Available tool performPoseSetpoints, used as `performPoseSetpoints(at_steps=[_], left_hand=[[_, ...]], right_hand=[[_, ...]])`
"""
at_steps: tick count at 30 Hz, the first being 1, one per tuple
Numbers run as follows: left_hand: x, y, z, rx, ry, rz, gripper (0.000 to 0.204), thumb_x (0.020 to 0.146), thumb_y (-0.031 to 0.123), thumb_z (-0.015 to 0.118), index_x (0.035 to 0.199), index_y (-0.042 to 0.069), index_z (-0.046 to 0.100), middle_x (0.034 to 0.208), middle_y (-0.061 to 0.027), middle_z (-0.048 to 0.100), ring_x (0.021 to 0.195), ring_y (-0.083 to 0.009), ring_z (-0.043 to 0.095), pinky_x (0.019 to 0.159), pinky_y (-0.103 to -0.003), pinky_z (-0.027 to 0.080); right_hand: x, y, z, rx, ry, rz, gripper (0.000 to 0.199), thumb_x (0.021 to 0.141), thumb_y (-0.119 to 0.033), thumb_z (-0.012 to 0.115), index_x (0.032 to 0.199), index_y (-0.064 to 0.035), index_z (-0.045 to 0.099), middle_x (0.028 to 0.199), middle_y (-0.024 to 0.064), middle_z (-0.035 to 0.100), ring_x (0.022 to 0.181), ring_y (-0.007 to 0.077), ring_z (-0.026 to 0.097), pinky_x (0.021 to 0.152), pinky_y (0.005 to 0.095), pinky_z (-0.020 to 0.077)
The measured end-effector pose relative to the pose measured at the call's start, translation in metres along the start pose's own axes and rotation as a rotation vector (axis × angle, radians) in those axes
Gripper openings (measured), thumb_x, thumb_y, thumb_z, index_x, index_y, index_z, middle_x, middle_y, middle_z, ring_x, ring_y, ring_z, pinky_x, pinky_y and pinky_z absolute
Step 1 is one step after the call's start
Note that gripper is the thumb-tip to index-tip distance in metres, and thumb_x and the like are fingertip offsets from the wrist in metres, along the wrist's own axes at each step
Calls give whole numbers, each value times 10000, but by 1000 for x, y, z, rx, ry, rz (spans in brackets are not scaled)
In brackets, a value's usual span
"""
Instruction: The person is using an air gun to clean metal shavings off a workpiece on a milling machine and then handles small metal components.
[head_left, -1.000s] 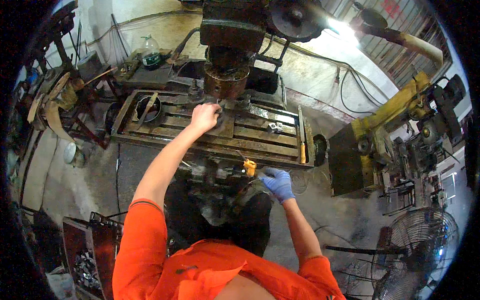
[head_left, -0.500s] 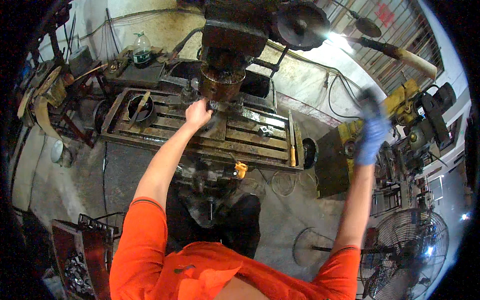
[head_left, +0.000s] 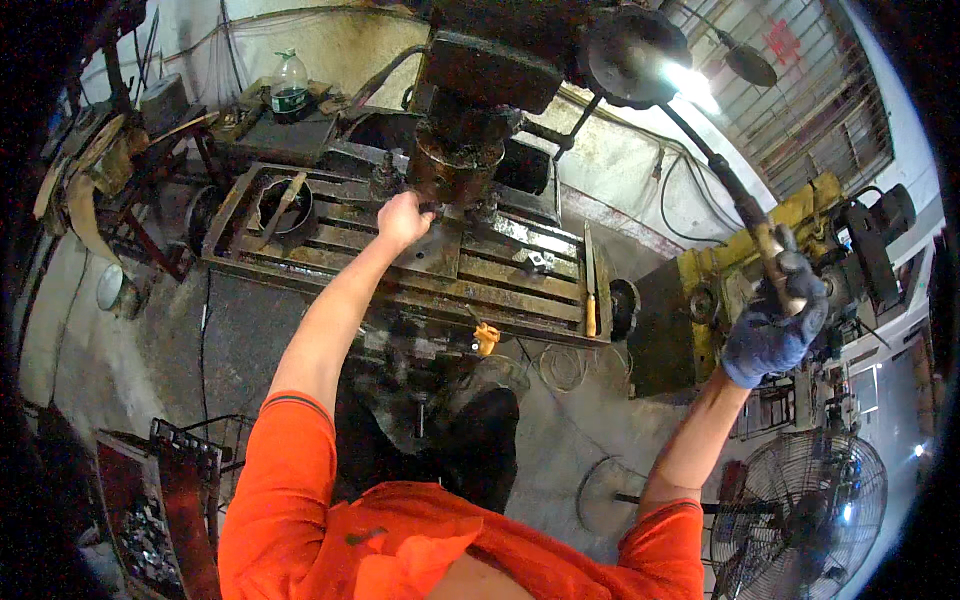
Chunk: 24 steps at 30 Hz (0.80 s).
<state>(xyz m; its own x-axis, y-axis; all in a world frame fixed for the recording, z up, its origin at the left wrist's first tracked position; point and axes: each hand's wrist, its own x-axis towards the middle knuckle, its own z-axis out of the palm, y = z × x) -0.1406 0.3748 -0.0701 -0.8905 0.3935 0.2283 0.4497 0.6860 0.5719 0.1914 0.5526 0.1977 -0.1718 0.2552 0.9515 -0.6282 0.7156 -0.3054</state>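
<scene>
Your gloved right hand [head_left: 772, 325] is clamped around the long feed lever [head_left: 735, 200]; your bare left hand [head_left: 402, 218] is closed on the workpiece under the drill spindle [head_left: 455, 165].

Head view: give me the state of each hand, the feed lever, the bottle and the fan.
left hand: bare, closed on a small part under the spindle
right hand: blue-gloved, gripping the lever's end
feed lever: raised, slanting up to the machine head
plastic bottle: upright, capped
floor fan: standing; spinning or not, cannot tell
</scene>
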Motion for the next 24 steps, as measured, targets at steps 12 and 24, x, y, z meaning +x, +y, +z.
performPoseSetpoints(at_steps=[12, 24], left_hand=[[5, -10, 10, -36, 75, 22, 351, 650, 308, 721, 733, -11, 602, 761, -193, 611, 783, -340, 602, 675, -423, 481], [3, -7, 7, -65, 70, 72, 339, 682, 296, 699, 810, -7, 616, 804, -193, 619, 797, -346, 598, 677, -429, 480]], right_hand=[[5, 2, -10, -471, -136, -115, 257, 877, -149, 363, 790, 26, 529, 830, 136, 593, 745, 236, 564, 705, 343, 448], [-12, -4, 3, -243, -51, 109, 356, 863, -280, 432, 791, 35, 582, 946, 160, 615, 896, 258, 569, 821, 354, 418]])
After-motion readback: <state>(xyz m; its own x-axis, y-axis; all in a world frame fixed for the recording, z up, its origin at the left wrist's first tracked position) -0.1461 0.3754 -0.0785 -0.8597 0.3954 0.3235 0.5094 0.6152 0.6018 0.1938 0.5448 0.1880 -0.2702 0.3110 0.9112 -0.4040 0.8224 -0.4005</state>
